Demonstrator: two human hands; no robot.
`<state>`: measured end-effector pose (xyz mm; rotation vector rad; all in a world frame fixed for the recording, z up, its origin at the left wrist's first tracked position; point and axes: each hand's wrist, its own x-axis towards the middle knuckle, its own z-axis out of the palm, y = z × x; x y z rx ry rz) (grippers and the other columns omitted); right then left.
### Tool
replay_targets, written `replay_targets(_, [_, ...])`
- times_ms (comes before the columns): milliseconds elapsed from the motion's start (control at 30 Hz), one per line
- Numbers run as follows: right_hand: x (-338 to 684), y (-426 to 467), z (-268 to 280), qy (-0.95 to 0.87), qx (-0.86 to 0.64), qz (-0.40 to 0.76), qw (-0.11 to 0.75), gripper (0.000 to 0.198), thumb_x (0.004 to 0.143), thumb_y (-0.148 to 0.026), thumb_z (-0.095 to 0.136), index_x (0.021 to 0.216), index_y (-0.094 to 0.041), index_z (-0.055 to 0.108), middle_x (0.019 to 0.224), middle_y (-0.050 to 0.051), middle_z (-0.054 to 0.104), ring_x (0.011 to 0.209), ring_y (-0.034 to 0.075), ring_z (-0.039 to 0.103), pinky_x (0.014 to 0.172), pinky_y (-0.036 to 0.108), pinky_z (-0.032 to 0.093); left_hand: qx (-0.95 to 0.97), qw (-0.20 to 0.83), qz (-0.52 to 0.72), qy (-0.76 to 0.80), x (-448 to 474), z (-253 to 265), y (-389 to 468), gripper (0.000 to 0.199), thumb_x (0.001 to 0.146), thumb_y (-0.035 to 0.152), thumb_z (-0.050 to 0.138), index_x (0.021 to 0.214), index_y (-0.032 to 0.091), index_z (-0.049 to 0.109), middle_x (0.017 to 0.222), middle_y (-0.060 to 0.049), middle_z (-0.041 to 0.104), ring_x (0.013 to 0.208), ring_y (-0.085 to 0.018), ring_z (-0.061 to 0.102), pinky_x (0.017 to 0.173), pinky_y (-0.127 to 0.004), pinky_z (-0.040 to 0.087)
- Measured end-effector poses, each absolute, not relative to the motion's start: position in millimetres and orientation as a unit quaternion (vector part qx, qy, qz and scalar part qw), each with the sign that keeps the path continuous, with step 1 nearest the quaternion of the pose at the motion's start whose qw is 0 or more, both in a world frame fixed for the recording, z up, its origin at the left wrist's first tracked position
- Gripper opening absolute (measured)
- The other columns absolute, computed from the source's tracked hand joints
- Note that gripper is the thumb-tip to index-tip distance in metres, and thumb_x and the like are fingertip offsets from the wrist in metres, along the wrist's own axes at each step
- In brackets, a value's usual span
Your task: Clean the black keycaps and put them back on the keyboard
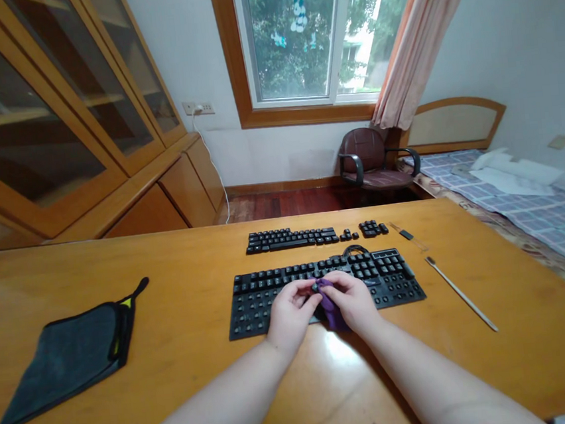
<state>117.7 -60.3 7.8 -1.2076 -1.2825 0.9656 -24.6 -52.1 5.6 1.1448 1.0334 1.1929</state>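
Over the front middle of a black keyboard (254, 308), my two hands meet. My right hand (354, 302) is closed on a purple cloth (332, 312) that hangs down between the hands. The fingers of my left hand (292, 311) pinch a tiny dark piece, apparently a keycap (314, 288), against the cloth; the fingers hide most of it. On the keyboard the top rows still carry caps, while bare switches show at the lower left and lower right. Behind it, loose black keycaps (292, 239) lie in keyboard order, with a smaller number-pad group (373, 228) to the right.
A wire keycap puller (405, 234) and a thin long-handled brush (463, 294) lie right of the keyboard on the wooden table (189, 381). At left is a folded dark grey cloth (76, 348). Beyond the table stand a chair (367, 154) and a bed (526, 202).
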Motion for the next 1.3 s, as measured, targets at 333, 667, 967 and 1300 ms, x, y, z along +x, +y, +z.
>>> replay_targets(333, [120,-57,-3,-0.465,-0.494,0.473,0.562,0.017,0.072,-0.033,0.065,0.079,-0.018,0.068,0.081,0.003,0.066,0.078,0.018,0.059,0.075,0.03,0.045,0.489,0.542,0.536,0.424,-25,3,-54,0.024,0.069,0.02,0.066,0.091,0.017,0.057,0.083,-0.002,0.064,0.084,-0.015,0.063,0.082,-0.029,0.052])
replay_targets(667, [117,-61,7,-0.522,-0.487,0.455,0.533,0.014,0.073,-0.028,0.064,0.082,-0.019,0.069,0.085,0.004,0.065,0.083,0.017,0.059,0.08,0.03,0.045,0.561,0.488,0.527,0.411,-29,3,-50,0.019,0.07,0.022,0.065,0.089,0.02,0.07,0.099,-0.006,0.062,0.093,-0.018,0.061,0.085,-0.032,0.052])
replay_targets(967, [117,-61,12,-0.525,-0.496,0.451,0.525,0.015,0.074,-0.03,0.062,0.08,-0.019,0.069,0.083,0.004,0.065,0.08,0.018,0.059,0.077,0.03,0.045,0.5,0.535,0.531,0.427,-27,0,-50,0.023,0.069,0.02,0.066,0.091,0.016,0.066,0.087,-0.006,0.068,0.082,-0.017,0.065,0.08,-0.032,0.053])
replay_targets(1300, [122,-60,7,-0.565,-0.486,0.408,0.526,0.007,0.071,-0.025,0.065,0.072,-0.019,0.069,0.078,0.004,0.064,0.078,0.017,0.06,0.076,0.03,0.046,0.586,0.459,0.498,0.444,-31,8,-51,0.012,0.073,0.021,0.063,0.082,0.019,0.071,0.086,-0.005,0.068,0.083,-0.018,0.064,0.081,-0.033,0.052])
